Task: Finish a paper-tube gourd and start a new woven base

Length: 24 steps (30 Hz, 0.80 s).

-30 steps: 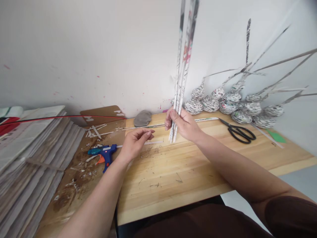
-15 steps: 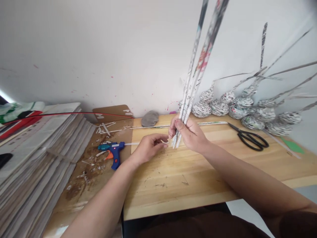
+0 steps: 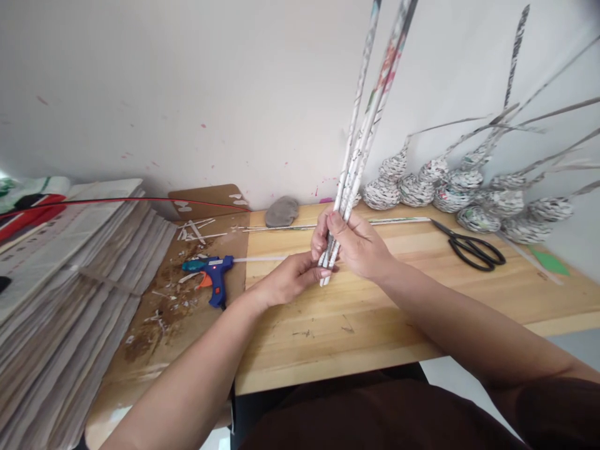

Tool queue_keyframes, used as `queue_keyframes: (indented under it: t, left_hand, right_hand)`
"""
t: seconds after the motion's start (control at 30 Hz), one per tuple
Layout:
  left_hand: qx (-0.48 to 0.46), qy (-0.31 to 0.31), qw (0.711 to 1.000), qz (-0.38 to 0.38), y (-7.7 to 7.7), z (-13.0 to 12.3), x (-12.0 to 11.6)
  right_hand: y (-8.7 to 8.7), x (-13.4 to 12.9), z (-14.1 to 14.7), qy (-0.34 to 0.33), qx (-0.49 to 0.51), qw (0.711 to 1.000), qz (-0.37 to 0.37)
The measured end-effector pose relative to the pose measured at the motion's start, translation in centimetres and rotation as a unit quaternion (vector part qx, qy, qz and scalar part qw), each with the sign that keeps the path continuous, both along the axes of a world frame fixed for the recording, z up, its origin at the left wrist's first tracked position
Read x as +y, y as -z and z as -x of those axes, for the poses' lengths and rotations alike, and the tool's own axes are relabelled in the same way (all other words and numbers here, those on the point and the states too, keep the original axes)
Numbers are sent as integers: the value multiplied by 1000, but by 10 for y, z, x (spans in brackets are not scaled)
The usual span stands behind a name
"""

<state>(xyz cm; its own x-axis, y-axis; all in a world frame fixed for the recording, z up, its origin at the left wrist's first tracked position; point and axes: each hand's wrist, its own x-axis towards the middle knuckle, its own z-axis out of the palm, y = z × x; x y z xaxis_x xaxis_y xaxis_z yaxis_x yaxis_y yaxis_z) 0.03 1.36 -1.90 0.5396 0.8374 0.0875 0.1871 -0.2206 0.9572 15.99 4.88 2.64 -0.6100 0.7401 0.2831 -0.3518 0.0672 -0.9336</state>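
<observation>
Several long rolled newspaper sticks (image 3: 360,144) rise above the wooden table, leaning slightly right, their upper ends cut off by the picture's top edge. My right hand (image 3: 360,245) is wrapped round them near their lower ends. Just below it, my left hand (image 3: 296,276) pinches the bottom tips between thumb and fingers. A blue glue gun (image 3: 216,278) with a clear stick in its back lies left of my left hand. Black scissors (image 3: 471,249) rest on the table to the right of my right hand.
A tall newspaper stack (image 3: 94,275) stands at the left. Woven paper shapes (image 3: 417,190) with upright strands line the wall at the right. A grey lump (image 3: 282,211), thin paper sticks (image 3: 398,220) and a green piece (image 3: 550,261) lie on the wooden table (image 3: 375,337).
My left hand has moved right and closed on the lower ends of the paper sticks. My right hand still grips them. The whole view has shifted slightly.
</observation>
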Motion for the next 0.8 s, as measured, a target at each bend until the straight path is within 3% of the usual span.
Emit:
queue_keyframes:
  t: [0.13, 0.27, 0.8]
  left_hand:
    - [-47, 56, 994, 82, 1, -1, -2]
    - [-92, 57, 977, 183, -2, -2, -5]
    - [-144, 53, 965, 215, -2, 0, -4]
  right_hand:
    - [-6, -2, -1, -7, 26, 1000, 1]
    - [-14, -3, -2, 1, 34, 999, -26]
    - [-17, -7, 4, 8, 8, 999, -46]
